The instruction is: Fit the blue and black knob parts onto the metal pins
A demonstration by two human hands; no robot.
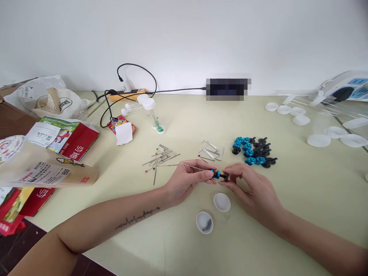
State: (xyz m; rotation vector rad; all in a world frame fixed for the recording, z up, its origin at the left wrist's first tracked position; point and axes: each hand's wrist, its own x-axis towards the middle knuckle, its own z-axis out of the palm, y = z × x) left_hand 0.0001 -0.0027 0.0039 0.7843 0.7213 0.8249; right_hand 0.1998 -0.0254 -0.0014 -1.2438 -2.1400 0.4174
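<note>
The counter (287, 199) carried everything; left of the blue-and-black knob pile (253, 151), both hands pinched one small blue-black knob (220, 175), left hand (188, 180) also gripping a thin pin (191, 165), right hand (250, 186) closed on the black end; a slip could drop it among loose pins; packet lettering was unreadable

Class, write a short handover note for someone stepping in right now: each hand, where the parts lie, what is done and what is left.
Left hand: pinching the blue knob and a thin metal pin.
Right hand: fingertips on the black part joined to that knob.
Parts: pile of blue and black knobs beyond the hands; hex keys and loose pins further left; two white caps nearer, one with small dark pieces.
Done: cannot tell.
Left: the pile lies unhandled.
</note>
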